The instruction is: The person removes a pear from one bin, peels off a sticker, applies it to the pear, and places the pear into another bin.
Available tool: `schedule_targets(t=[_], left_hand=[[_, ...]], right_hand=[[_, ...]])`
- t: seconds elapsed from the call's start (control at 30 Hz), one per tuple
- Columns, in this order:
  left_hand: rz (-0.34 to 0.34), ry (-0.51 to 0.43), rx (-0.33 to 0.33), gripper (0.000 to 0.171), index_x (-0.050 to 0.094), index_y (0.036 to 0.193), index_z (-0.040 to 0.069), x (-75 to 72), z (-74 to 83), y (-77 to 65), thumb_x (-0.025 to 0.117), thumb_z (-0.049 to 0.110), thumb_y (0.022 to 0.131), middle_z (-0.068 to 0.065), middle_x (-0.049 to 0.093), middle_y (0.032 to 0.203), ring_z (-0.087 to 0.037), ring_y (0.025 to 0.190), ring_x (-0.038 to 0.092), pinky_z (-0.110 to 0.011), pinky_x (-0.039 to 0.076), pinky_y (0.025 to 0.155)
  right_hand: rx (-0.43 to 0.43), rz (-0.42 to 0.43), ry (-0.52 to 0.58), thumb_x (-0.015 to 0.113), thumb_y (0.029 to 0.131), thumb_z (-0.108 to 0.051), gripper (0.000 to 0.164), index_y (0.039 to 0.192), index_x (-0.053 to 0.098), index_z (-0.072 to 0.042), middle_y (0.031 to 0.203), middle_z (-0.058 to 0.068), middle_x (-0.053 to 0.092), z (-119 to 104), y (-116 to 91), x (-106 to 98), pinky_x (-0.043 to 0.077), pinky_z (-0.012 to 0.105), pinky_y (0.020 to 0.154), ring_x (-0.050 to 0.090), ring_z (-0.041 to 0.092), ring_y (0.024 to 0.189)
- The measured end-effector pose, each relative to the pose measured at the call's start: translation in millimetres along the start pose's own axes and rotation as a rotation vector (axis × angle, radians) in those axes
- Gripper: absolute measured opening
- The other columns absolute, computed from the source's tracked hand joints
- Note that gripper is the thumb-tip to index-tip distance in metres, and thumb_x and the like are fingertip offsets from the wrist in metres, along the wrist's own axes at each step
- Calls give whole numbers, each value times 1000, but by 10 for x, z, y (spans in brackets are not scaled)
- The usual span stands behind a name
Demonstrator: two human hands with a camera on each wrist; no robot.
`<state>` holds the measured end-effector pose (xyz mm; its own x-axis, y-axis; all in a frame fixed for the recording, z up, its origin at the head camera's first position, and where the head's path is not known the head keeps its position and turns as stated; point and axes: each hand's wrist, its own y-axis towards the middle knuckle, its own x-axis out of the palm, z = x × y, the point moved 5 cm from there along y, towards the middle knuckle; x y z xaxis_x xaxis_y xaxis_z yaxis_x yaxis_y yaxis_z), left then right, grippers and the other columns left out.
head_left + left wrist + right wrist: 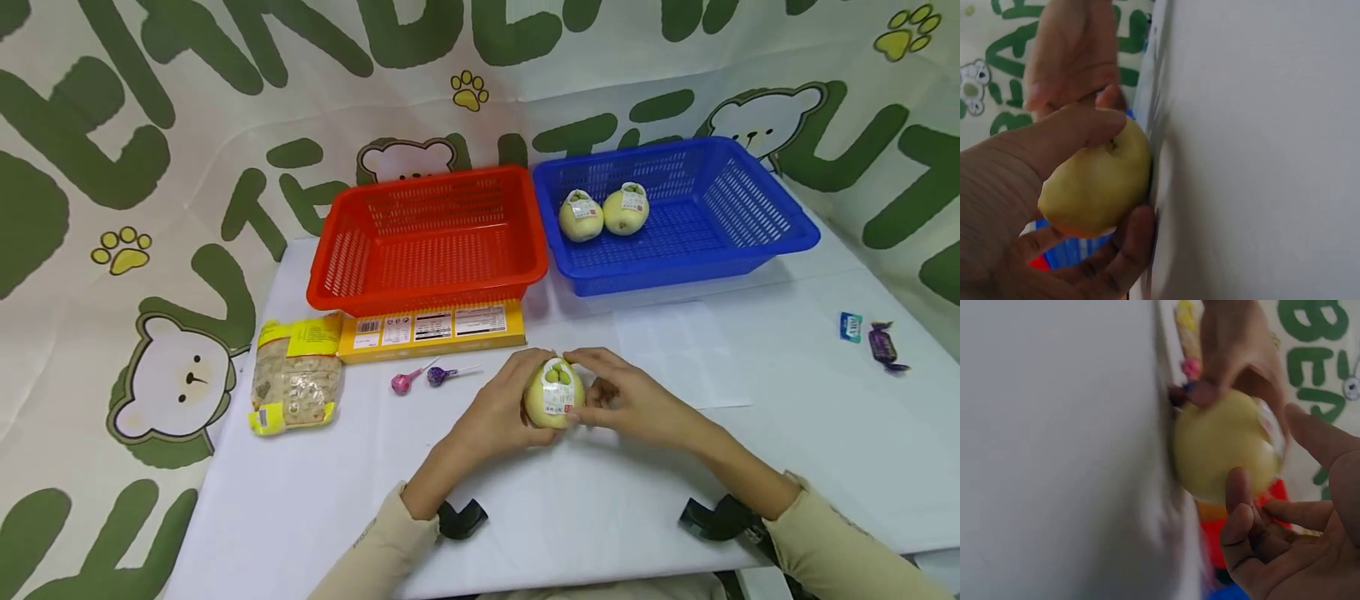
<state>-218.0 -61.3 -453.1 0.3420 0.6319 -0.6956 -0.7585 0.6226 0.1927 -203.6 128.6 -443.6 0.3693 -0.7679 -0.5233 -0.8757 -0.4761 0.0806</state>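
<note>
A pale yellow, round fruit that looks like a small melon (pixel 553 398) stands at the table's near middle, a white printed label on it. My left hand (pixel 497 410) grips it from the left, thumb on one side and fingers curled round the other; the left wrist view shows the melon (pixel 1100 181) in that grip. From the right, my right hand (pixel 637 400) reaches to the melon with fingers loosely bent. In the right wrist view its thumb (pixel 1319 440) is apart from the melon (pixel 1222 447), and one fingertip overlaps the lower edge; contact is unclear.
Behind stand a red basket (pixel 427 296) and a blue basket (pixel 690 279) with two labelled melons (pixel 603 212). At left lie a yellow box (pixel 431 333), a bagged food pack (pixel 296 375) and two lollipops (pixel 420 379). Small wrapped sweets (pixel 883 346) lie far right.
</note>
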Motion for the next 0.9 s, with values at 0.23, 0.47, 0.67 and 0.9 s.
schedule_targets(t=[0.23, 0.47, 0.67, 0.9], left_hand=[[-3, 165, -49, 98, 39, 145, 20, 55, -10, 119, 88, 29, 62, 3, 41, 142, -14, 95, 59, -27, 53, 71], [5, 76, -56, 95, 43, 142, 20, -192, 46, 284, 89, 30, 59, 1, 42, 133, -12, 97, 55, -28, 52, 80], [105, 0, 40, 89, 46, 142, 13, -734, 419, 764, 88, 27, 64, -1, 44, 133, -13, 109, 51, -29, 53, 86], [95, 96, 20, 93, 41, 148, 12, -950, 681, 1738, 84, 34, 68, 0, 44, 135, -11, 107, 50, -20, 51, 81]], right_hand=[[-140, 222, -422, 78, 88, -13, 45, 131, 63, -10, 116, 3, 63, -132, -145, -833, 52, 26, 59, 61, 15, 84], [74, 336, -754, 72, 94, -20, 49, 135, 58, 2, 129, 23, 53, 120, -193, -2059, 56, 50, 73, 60, 38, 97], [357, 230, -789, 60, 100, -35, 63, 136, 48, 15, 135, 38, 37, 580, -193, -2706, 46, 70, 83, 46, 56, 109], [433, 197, -702, 60, 99, -42, 73, 134, 46, 20, 133, 39, 34, 753, -215, -2803, 46, 69, 82, 41, 57, 110]])
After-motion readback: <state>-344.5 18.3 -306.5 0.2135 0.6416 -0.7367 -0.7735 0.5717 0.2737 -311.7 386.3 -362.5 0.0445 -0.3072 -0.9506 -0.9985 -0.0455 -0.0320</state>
